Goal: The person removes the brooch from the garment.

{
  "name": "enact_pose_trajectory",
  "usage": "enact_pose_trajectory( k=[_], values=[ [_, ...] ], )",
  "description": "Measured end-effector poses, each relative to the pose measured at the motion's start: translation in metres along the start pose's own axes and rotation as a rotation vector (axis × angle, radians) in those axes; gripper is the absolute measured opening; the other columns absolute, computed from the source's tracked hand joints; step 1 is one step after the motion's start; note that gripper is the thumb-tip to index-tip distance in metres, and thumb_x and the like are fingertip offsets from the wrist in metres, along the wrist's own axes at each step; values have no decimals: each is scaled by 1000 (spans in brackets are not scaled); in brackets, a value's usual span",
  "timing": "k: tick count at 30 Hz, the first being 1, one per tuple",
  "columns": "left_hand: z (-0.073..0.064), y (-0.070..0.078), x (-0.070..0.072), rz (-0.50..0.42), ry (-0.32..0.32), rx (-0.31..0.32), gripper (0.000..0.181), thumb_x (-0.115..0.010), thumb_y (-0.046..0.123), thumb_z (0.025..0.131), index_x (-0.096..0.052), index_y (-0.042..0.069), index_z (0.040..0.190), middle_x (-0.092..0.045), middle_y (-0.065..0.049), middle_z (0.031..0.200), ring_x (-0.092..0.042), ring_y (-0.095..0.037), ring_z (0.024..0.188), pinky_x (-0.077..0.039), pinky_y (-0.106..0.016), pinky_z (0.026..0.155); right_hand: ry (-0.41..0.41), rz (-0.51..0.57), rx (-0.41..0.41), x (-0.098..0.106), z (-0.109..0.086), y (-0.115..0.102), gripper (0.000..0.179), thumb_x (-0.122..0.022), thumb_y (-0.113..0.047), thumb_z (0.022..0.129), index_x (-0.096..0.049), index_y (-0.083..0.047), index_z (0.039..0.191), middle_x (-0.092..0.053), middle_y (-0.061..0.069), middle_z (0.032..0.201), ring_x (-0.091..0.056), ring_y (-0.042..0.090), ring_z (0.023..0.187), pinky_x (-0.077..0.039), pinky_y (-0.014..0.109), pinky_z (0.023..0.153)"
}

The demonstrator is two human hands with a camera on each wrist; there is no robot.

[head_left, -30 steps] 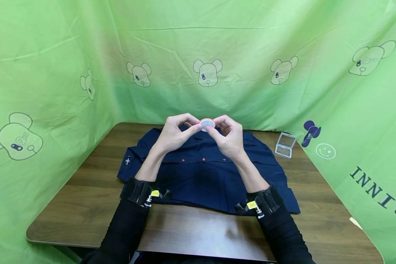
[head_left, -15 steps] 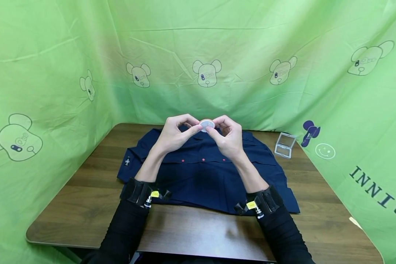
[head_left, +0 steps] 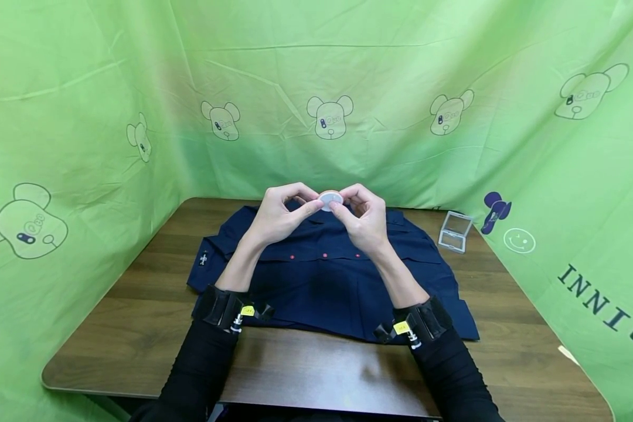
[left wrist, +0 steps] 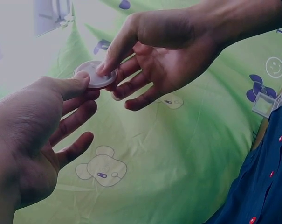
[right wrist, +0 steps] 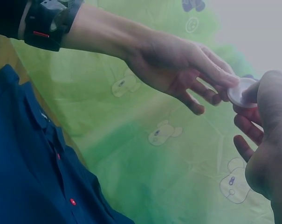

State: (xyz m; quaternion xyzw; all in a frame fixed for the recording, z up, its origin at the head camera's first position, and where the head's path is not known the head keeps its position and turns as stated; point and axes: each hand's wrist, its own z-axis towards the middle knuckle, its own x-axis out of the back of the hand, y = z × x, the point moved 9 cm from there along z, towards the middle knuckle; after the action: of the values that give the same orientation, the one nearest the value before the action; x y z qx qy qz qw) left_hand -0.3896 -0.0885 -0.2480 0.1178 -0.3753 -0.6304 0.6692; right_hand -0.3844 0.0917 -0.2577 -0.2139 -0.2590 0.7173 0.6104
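Note:
Above the shirt, a small round badge (head_left: 330,200) is held up, its whitish face towards me and an orange-red edge showing. My left hand (head_left: 281,212) pinches its left side between thumb and forefinger. From the other side my right hand (head_left: 366,218) grips it, the thumb lying on the pale face. The left wrist view shows the badge (left wrist: 95,74) between both hands, with the other fingers loosely bent below. A dark blue shirt (head_left: 316,299) with red buttons lies spread on the table beneath. The badge's far face is hidden.
An open transparent plastic case (head_left: 454,233) stands on the wooden table (head_left: 506,310) at the right. A green printed curtain (head_left: 274,70) encloses the back and sides. Black straps (head_left: 224,306) with small cameras sit on both wrists.

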Motion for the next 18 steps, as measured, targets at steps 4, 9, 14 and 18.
enact_pose_trajectory(
  k=[4,9,14,18],
  values=[
    [0,0,1,6,11,-5,8,-83,12,105,-85,5,109,-85,-13,103,-76,-14,93,-61,-31,87,6,7,-5,0,0,2,15,-75,11,96,-69,19,107,-79,-11,95,-72,3,86,-59,18,80],
    [1,0,4,14,26,-20,9,-83,11,104,-85,4,110,-85,-14,105,-75,-14,94,-62,-37,89,8,9,-16,1,1,6,20,-79,2,99,-71,17,109,-80,0,96,-74,5,85,-60,19,79],
    [1,-3,6,25,37,-6,10,-84,13,104,-86,7,111,-86,-12,107,-76,-14,94,-62,-35,88,-6,-17,-8,1,1,7,19,-80,0,99,-73,14,110,-81,-1,98,-75,6,87,-61,20,80],
    [0,-3,7,46,49,-18,10,-85,14,103,-87,9,112,-87,-10,108,-77,-15,95,-63,-36,90,-13,-35,-5,1,1,8,17,-80,1,99,-74,12,110,-80,-3,99,-75,6,88,-61,20,81]
  ],
)
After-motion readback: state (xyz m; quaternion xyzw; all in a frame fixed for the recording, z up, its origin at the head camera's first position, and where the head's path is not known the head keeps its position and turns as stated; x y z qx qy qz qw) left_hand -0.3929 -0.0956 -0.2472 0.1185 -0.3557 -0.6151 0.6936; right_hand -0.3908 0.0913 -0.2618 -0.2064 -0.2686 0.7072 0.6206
